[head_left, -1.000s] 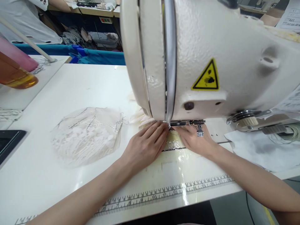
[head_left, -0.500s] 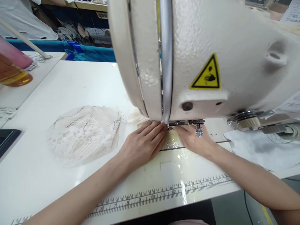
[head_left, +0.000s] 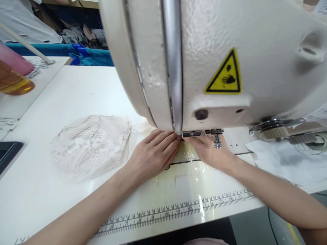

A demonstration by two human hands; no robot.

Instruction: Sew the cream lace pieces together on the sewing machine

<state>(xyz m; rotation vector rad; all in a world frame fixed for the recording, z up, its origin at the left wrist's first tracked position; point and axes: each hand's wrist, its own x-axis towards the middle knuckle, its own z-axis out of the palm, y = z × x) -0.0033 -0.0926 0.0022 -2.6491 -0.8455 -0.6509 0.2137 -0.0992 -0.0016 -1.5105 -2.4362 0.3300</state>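
A cream sewing machine head (head_left: 209,58) with a yellow warning sticker (head_left: 224,75) fills the upper view. My left hand (head_left: 150,154) lies flat, fingers together, pressing a small pale lace piece (head_left: 185,154) on the bed just left of the presser foot (head_left: 196,133). From the right, my right hand (head_left: 209,151) presses the same piece, with its fingertips under the machine head. The needle and most of the piece are hidden by the head and my hands.
A round pile of white lace pieces (head_left: 90,144) lies left of my hands on the white table (head_left: 76,95). A printed ruler (head_left: 173,212) runs along the front edge. An amber bottle (head_left: 14,83) stands far left, white cloth (head_left: 281,163) at the right.
The view has moved closer, so the machine head looks larger. Both hands have edged slightly forward under the head, still pressing the lace piece.
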